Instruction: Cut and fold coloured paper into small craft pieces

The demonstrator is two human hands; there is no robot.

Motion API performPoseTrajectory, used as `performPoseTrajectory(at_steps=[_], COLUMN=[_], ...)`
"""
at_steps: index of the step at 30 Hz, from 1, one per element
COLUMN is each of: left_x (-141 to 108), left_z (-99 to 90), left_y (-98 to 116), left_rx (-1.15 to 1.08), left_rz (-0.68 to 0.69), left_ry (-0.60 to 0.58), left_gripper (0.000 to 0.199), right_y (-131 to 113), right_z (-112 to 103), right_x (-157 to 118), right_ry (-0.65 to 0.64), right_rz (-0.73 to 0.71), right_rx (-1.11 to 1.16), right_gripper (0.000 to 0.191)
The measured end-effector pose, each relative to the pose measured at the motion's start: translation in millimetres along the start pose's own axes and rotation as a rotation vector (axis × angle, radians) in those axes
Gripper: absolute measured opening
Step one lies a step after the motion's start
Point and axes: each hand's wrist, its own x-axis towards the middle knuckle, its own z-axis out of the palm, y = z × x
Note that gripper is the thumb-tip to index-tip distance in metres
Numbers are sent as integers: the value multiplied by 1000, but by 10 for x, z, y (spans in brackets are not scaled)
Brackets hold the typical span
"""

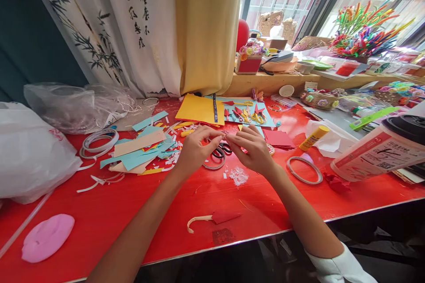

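Both hands meet over the middle of the red table, fingertips almost touching. My left hand [199, 149] is pinched closed; what lies between its fingers is too small to make out. My right hand [251, 147] is also pinched, at the same tiny reddish bit. Beneath them are black-handled scissors [219, 153] and a tape roll [214, 167], both partly hidden. A small heap of white shreds [238, 176] lies below my right hand. Nearer the front edge rests a red paper piece [226, 216] with a curved cream strip [199, 218] joined to it.
Coloured paper scraps [142, 148] and tape rolls [98, 142] lie left, by a white plastic bag [33, 154]. Yellow sheets [199, 108] and small paper pieces are behind the hands. On the right are red squares [279, 139], a glue stick [314, 137] and a large cup [381, 148].
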Motion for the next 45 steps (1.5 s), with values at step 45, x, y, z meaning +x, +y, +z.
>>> performPoseTrajectory(at_steps=[45], left_x=[28], left_z=[-11], left_y=[46], left_rx=[-456], left_rz=[-245], left_ry=[-169], left_gripper=[21], right_y=[-33], right_z=[-62], right_x=[68], right_ry=[-158], right_rz=[318], right_rx=[531], right_gripper=[21])
